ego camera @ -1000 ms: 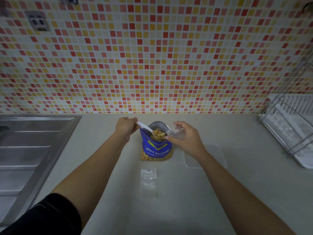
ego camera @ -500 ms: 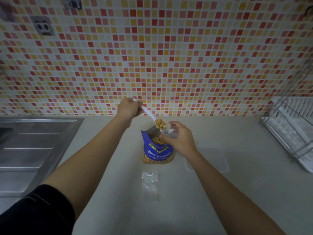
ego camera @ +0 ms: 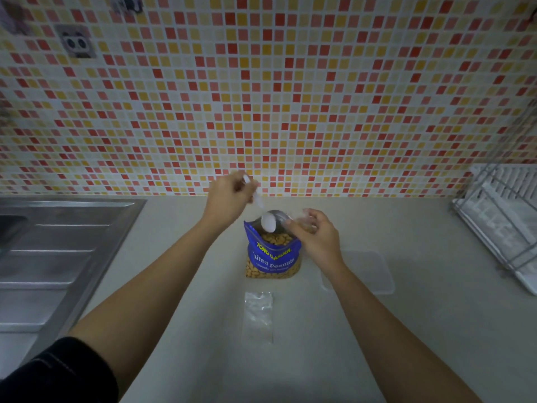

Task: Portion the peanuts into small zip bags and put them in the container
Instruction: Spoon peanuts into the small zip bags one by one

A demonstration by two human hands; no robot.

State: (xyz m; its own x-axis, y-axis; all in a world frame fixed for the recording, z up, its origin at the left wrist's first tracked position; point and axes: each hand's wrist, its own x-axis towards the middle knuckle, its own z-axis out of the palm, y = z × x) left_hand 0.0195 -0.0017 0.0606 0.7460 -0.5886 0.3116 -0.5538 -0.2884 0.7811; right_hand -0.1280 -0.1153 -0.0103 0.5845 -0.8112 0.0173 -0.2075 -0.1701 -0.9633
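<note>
A blue peanut bag [ego camera: 273, 254] stands open at the middle of the counter, peanuts visible in its mouth. My left hand [ego camera: 229, 199] grips a white plastic spoon [ego camera: 268, 221] whose bowl, turned over and showing no peanuts, hangs over the bag's mouth. My right hand [ego camera: 315, 235] holds a small clear zip bag [ego camera: 306, 221] by the peanut bag's right rim; its contents are hard to make out. Another clear zip bag [ego camera: 258, 314] lies flat in front of the peanut bag. A clear flat container [ego camera: 369, 271] sits to the right, partly behind my right wrist.
A steel sink drainboard [ego camera: 58, 257] fills the left side. A wire dish rack [ego camera: 505, 225] on a white tray stands at the right edge. A mosaic-tiled wall [ego camera: 290, 97] rises behind the counter [ego camera: 319, 359].
The spoon carried peanuts up out of the peanut bag to the small zip bag, then turned over; its bowl now shows none. My left hand rose toward the wall.
</note>
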